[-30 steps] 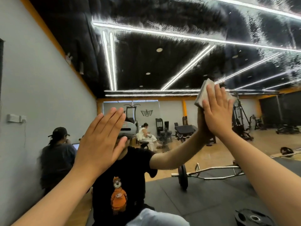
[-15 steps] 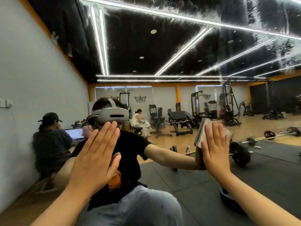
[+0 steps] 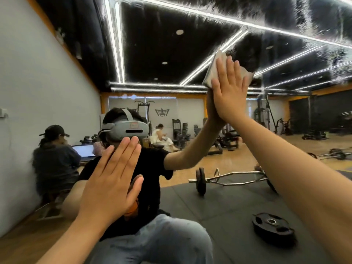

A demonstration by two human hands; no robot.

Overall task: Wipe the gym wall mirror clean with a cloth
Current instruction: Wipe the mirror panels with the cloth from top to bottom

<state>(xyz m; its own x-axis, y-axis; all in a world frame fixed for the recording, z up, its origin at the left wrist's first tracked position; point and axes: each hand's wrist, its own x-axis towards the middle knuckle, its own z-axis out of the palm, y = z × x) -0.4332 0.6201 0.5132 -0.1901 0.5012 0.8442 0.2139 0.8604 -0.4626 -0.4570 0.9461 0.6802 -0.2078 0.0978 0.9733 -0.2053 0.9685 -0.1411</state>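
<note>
The folded cloth point(image 3: 212, 73) is being pressed flat against the mirror point(image 3: 162, 44) under the straight, spread fingers point(image 3: 229, 73) of the right hand point(image 3: 231, 100), while the left hand point(image 3: 112, 180) is being braced open-palmed on the glass, holding nothing. The streaky film point(image 3: 327, 60) above and right of those fingers (apparently not yet wiped) is probably best being met with even pressure and overlapping strokes.

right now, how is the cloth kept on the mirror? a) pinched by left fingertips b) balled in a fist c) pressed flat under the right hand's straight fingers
c: the right hand presses the cloth flat against the mirror, fingers straight.
</note>
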